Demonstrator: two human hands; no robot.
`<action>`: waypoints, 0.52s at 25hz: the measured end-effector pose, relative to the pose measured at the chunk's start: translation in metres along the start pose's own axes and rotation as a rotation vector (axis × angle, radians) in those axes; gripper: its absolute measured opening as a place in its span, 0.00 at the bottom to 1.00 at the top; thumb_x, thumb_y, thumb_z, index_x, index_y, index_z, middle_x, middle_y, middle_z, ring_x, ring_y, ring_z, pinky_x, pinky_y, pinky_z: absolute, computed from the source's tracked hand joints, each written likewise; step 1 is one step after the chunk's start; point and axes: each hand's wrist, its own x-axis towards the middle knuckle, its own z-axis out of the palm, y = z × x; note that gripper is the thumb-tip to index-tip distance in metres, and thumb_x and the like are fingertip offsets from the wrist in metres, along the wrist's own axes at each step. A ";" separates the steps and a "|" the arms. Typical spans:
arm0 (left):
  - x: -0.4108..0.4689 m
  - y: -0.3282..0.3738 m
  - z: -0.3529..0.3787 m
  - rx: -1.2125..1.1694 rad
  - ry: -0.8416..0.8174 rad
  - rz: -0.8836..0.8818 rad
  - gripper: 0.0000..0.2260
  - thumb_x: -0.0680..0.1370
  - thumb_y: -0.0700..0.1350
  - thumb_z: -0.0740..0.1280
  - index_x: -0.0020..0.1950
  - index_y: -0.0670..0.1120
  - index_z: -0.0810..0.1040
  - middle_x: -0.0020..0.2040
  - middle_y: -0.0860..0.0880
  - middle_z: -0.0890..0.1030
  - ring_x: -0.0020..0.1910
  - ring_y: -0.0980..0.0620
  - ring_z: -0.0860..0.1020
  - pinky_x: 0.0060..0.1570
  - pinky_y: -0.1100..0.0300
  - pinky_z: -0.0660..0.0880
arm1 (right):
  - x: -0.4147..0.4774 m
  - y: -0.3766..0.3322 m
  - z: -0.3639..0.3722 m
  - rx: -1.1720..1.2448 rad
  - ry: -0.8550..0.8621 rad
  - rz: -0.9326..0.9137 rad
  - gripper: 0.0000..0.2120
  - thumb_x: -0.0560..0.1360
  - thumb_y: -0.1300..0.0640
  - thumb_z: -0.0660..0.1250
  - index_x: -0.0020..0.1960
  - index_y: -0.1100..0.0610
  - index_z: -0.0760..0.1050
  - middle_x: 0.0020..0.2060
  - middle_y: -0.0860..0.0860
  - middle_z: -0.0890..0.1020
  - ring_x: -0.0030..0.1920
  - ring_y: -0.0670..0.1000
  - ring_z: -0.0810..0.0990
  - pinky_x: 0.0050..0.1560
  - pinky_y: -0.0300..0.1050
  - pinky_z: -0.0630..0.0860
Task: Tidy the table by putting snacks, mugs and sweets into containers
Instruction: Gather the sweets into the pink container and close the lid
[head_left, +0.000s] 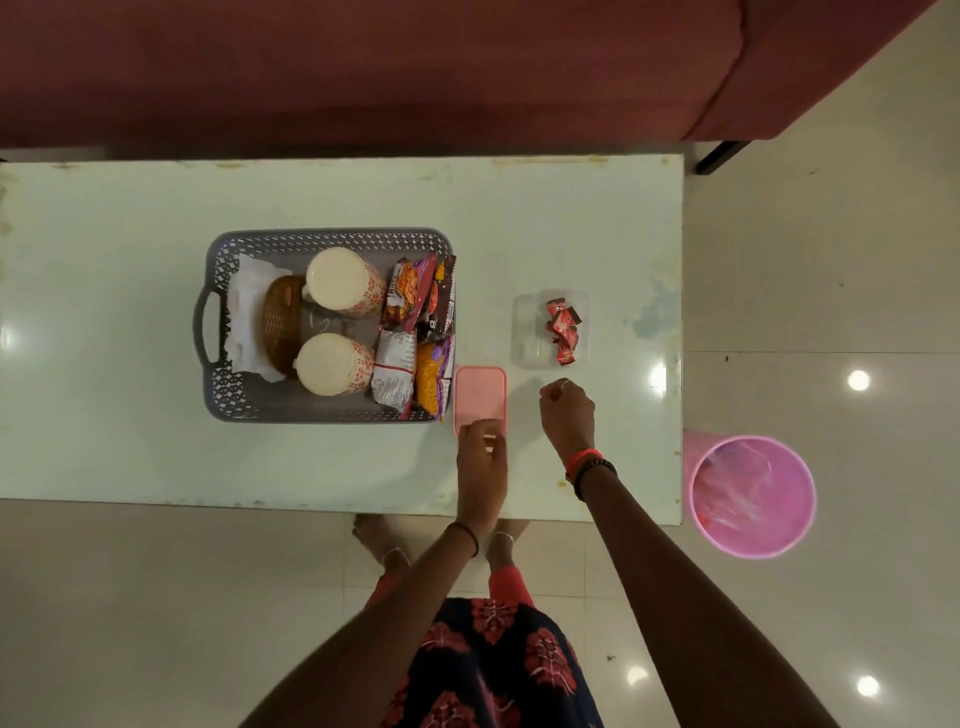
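Note:
A grey plastic basket (223, 270) on the white table holds two upturned patterned mugs (343, 283), several snack packets (415, 332), a brown wicker bowl (283, 322) and white tissue. To its right stands a small clear box (527, 332) with several red-wrapped sweets (562, 330) inside. A pink lid (479, 392) lies flat beside the basket. My left hand (482, 460) rests on the lid's near edge with fingers curled over it. My right hand (567, 415) hovers just in front of the clear box, fingers curled in; nothing shows in it.
The white table (597, 218) ends at the right near a pink waste bin (753, 496) on the tiled floor. A dark red sofa (363, 67) runs along the table's far side. My feet stand at the table's near edge.

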 end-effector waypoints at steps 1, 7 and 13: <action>-0.001 -0.007 -0.003 -0.009 0.075 -0.073 0.09 0.78 0.34 0.60 0.57 0.37 0.74 0.56 0.38 0.75 0.54 0.44 0.77 0.51 0.75 0.70 | -0.002 0.000 0.006 -0.021 -0.014 -0.018 0.11 0.76 0.64 0.57 0.52 0.64 0.77 0.52 0.59 0.82 0.53 0.58 0.79 0.43 0.40 0.67; 0.029 -0.021 -0.009 -0.009 0.139 -0.293 0.18 0.78 0.35 0.59 0.68 0.34 0.65 0.65 0.36 0.69 0.65 0.39 0.70 0.67 0.47 0.68 | -0.007 -0.003 0.041 -0.043 -0.059 -0.101 0.16 0.76 0.63 0.59 0.63 0.65 0.72 0.61 0.60 0.78 0.62 0.58 0.76 0.59 0.44 0.72; 0.047 -0.028 -0.001 -0.102 0.158 -0.492 0.19 0.75 0.40 0.65 0.63 0.35 0.68 0.61 0.36 0.76 0.61 0.37 0.73 0.61 0.50 0.70 | -0.002 -0.003 0.057 -0.071 -0.007 -0.097 0.13 0.77 0.61 0.60 0.59 0.65 0.74 0.58 0.62 0.76 0.58 0.60 0.75 0.57 0.45 0.71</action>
